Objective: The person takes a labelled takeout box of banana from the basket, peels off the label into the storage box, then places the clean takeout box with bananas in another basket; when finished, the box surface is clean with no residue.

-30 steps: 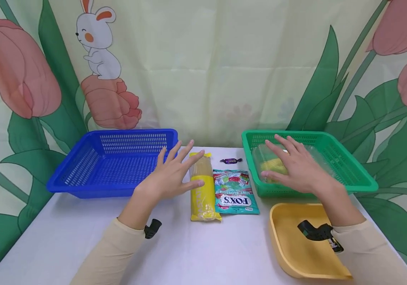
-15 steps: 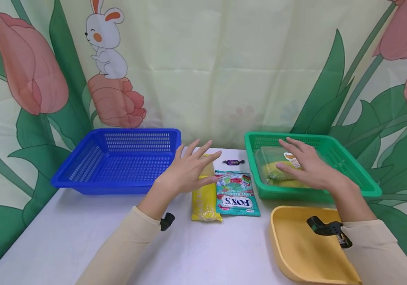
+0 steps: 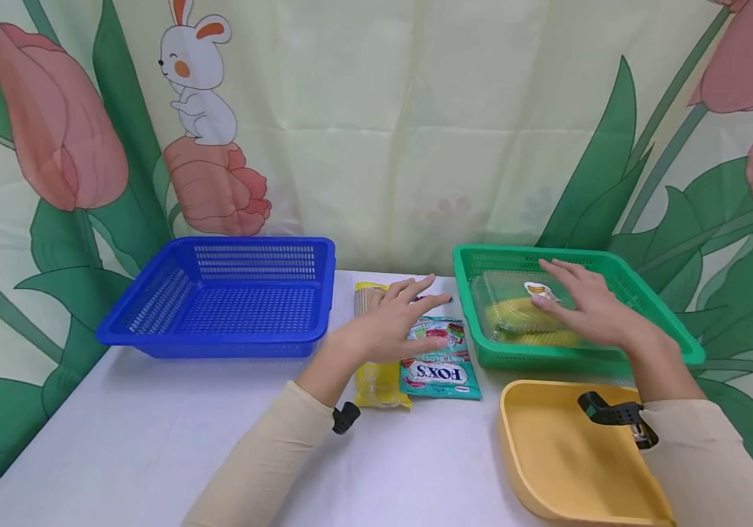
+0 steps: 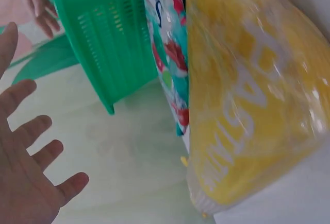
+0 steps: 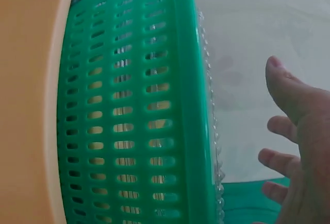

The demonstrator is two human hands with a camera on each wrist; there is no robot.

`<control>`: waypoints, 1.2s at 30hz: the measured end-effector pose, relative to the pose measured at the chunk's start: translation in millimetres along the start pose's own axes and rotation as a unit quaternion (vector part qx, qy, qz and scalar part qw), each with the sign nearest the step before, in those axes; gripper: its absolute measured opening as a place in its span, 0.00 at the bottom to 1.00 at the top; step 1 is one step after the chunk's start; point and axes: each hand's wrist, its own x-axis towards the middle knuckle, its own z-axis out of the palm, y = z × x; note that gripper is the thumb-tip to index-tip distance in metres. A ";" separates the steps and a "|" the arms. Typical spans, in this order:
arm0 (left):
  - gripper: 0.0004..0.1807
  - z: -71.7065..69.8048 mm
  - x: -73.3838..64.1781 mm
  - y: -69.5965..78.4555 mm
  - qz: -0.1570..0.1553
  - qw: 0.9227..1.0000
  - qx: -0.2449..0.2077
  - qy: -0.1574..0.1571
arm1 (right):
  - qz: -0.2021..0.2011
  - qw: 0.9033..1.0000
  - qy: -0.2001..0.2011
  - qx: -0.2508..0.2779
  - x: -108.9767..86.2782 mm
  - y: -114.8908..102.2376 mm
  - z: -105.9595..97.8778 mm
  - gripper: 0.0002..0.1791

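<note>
My left hand [image 3: 392,318], fingers spread, hovers over a yellow pasta packet [image 3: 379,384] and the teal Fox's candy bag [image 3: 440,373] beside it. In the left wrist view the fingers stand apart from the pasta packet [image 4: 247,90]. Behind that hand a small purple wrapped candy [image 3: 445,298] is mostly hidden. My right hand [image 3: 590,307], its fingers extended, is above the green basket [image 3: 686,351]. A clear plastic box [image 3: 501,285] with yellow fruit inside sits in that basket, partly behind the hand. Neither hand holds anything.
At the left on the white table [image 3: 119,424] stands a blue basket [image 3: 218,340] with nothing visible inside. A shallow yellow-orange tray [image 3: 560,454] lies front right, partly under the right forearm. A curtain [image 3: 363,183] printed with tulips and a rabbit hangs behind the table.
My left hand has moved right, from beside the blue basket to over the pasta packet and candy bag. My right hand has shifted slightly right, uncovering more of the clear box.
</note>
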 end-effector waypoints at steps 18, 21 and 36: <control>0.43 20.4 39.7 6.4 0.035 0.994 -0.102 0.003 | 0.043 0.998 0.002 0.047 -7.6 40.7 -9.2 0.42; 0.43 24.9 42.4 6.6 0.029 0.994 -0.107 0.002 | 0.046 0.998 0.002 0.047 -7.0 44.7 -10.2 0.42; 0.43 42.9 59.1 18.0 0.022 0.993 -0.118 -0.015 | 0.086 0.993 -0.009 0.076 -8.8 62.0 -12.6 0.45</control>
